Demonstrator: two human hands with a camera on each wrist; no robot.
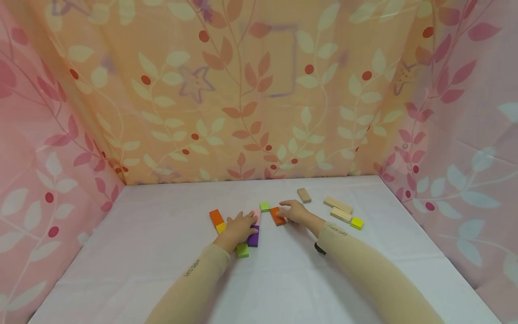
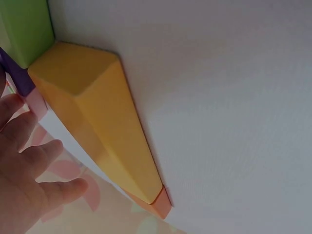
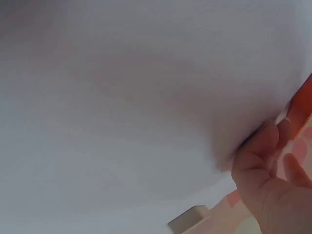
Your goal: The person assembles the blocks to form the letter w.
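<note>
My left hand [image 1: 241, 227] lies over a pink block [image 1: 256, 217] and a purple block [image 1: 253, 238], its fingers spread across them. In the left wrist view those fingers are extended, with the thumb apart from a long yellow block [image 2: 105, 122]. A green block [image 1: 242, 250] sits by the purple one, just below the hand. Beyond the yellow block is an orange block [image 1: 216, 217]. My right hand [image 1: 297, 212] touches a red-orange block [image 1: 277, 216] at its right side, fingertips at its edge. The fingers partly cover that block.
A light green block [image 1: 265, 207] lies just beyond the red-orange one. To the right are a plain wooden block [image 1: 304, 195], a longer wooden block [image 1: 337, 204], a ridged wooden piece [image 1: 341, 214] and a yellow cube [image 1: 357, 223]. Floral cloth [image 1: 251, 112] walls the white table [image 1: 162, 270].
</note>
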